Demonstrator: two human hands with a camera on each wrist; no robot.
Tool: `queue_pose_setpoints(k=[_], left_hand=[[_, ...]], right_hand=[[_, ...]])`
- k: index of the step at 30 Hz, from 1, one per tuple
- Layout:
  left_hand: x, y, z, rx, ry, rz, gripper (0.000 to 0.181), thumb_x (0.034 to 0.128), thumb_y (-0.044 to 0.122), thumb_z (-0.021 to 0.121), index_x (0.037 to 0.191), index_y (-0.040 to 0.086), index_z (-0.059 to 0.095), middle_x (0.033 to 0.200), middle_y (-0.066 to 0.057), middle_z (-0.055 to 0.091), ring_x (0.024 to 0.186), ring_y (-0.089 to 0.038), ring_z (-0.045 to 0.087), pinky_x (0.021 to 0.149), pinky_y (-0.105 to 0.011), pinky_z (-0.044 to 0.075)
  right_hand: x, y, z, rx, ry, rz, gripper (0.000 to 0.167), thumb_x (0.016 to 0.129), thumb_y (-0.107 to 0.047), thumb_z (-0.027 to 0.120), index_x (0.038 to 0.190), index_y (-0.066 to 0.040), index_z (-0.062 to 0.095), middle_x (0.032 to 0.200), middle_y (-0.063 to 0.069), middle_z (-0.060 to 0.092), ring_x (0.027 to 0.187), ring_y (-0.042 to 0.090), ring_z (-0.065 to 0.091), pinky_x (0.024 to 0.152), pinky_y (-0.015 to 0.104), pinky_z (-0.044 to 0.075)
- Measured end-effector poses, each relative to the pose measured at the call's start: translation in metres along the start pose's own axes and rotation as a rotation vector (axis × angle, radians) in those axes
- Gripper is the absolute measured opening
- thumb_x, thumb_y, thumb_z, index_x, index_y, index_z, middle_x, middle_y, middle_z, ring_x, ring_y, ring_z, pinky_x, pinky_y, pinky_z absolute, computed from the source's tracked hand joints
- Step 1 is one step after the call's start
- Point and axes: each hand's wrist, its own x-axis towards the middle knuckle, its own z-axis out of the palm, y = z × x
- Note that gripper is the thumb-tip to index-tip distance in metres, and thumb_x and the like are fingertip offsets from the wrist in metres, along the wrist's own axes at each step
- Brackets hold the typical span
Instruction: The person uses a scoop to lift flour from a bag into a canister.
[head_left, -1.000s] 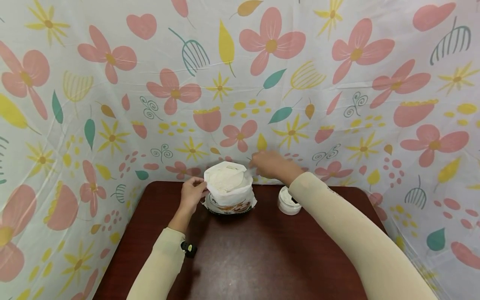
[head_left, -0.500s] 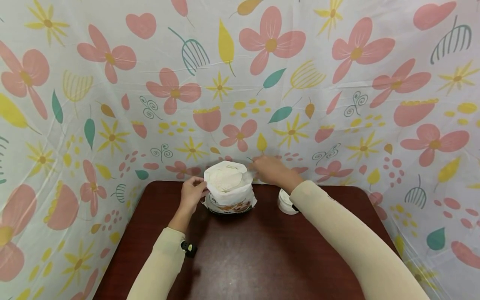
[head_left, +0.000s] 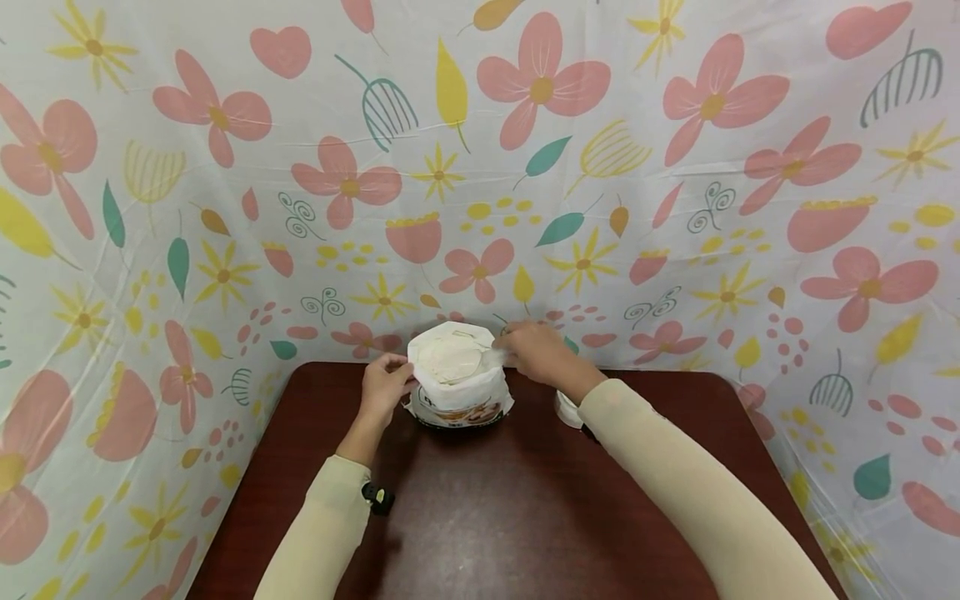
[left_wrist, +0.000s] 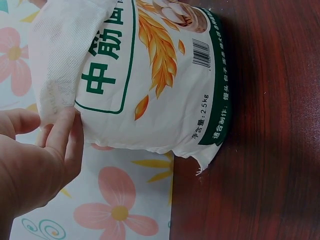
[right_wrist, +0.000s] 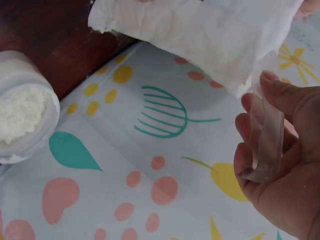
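A white flour bag [head_left: 459, 398] with its top folded outward stands at the far side of the table, filled with flour [head_left: 450, 357]. At its left, my left hand [head_left: 384, 385] pinches the folded rim [left_wrist: 57, 75] between thumb and fingers. My right hand [head_left: 543, 354] grips the handle of a clear plastic scoop [right_wrist: 265, 135] at the bag's right side. The scoop's end is inside the bag, and its bowl shows only faintly against the flour. To the right, a round white tub [right_wrist: 50, 117] holds flour too; my right forearm partly covers it in the head view.
The dark red table [head_left: 480, 517] extends from the bag toward me. A floral curtain [head_left: 480, 167] hangs close behind the bag and along both sides. The bag's corner [left_wrist: 205, 160] sticks out at its base.
My right hand has come down slightly toward the bag with the scoop, and its forearm now hides more of the tub. The left hand and the bag have stayed put.
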Motion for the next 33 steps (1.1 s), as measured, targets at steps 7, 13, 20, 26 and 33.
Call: queue_pose_setpoints(k=[7,13,20,26,33], left_hand=[[0.0,0.0,0.0,-0.002,-0.004,-0.004,0.023,0.1002,0.004,0.063,0.118,-0.012,0.062,0.106,-0.02,0.058,0.089,-0.02,0.069,0.094,-0.047,0.064],[-0.001,0.001,0.0,-0.01,-0.006,-0.006,0.024,0.1003,0.004,0.064,0.118,-0.013,0.062,0.107,-0.02,0.058,0.092,-0.022,0.069,0.095,-0.048,0.063],[0.0,-0.001,-0.001,-0.007,0.01,-0.012,0.022,0.1001,0.003,0.063,0.116,-0.011,0.062,0.106,-0.02,0.059,0.091,-0.023,0.07,0.092,-0.044,0.065],[-0.001,0.001,-0.002,-0.014,0.012,-0.009,0.02,0.0997,0.002,0.063,0.116,-0.011,0.062,0.105,-0.02,0.058,0.089,-0.022,0.069,0.092,-0.045,0.065],[-0.002,0.002,-0.001,-0.009,-0.001,-0.007,0.021,0.1001,0.002,0.063,0.116,-0.011,0.062,0.104,-0.019,0.058,0.09,-0.022,0.069,0.091,-0.042,0.065]], right_hand=[[0.0,-0.004,0.005,0.007,0.03,0.015,0.031,0.092,-0.01,0.078,0.122,-0.017,0.077,0.112,0.008,0.073,0.105,0.032,0.068,0.091,0.05,0.059],[0.002,-0.006,0.006,0.002,0.025,0.028,0.032,0.094,-0.009,0.075,0.125,-0.016,0.076,0.116,0.008,0.072,0.112,0.033,0.066,0.096,0.049,0.058],[0.004,-0.003,0.014,0.025,0.045,0.012,0.032,0.093,-0.008,0.076,0.124,-0.015,0.077,0.112,0.008,0.071,0.106,0.034,0.065,0.091,0.048,0.059],[0.005,-0.003,0.018,0.037,0.049,0.011,0.032,0.094,-0.008,0.075,0.125,-0.015,0.076,0.11,0.007,0.07,0.103,0.032,0.065,0.089,0.045,0.059],[0.0,0.0,0.013,0.091,0.034,0.042,0.03,0.094,-0.011,0.076,0.124,-0.017,0.076,0.116,0.007,0.071,0.109,0.03,0.066,0.092,0.045,0.06]])
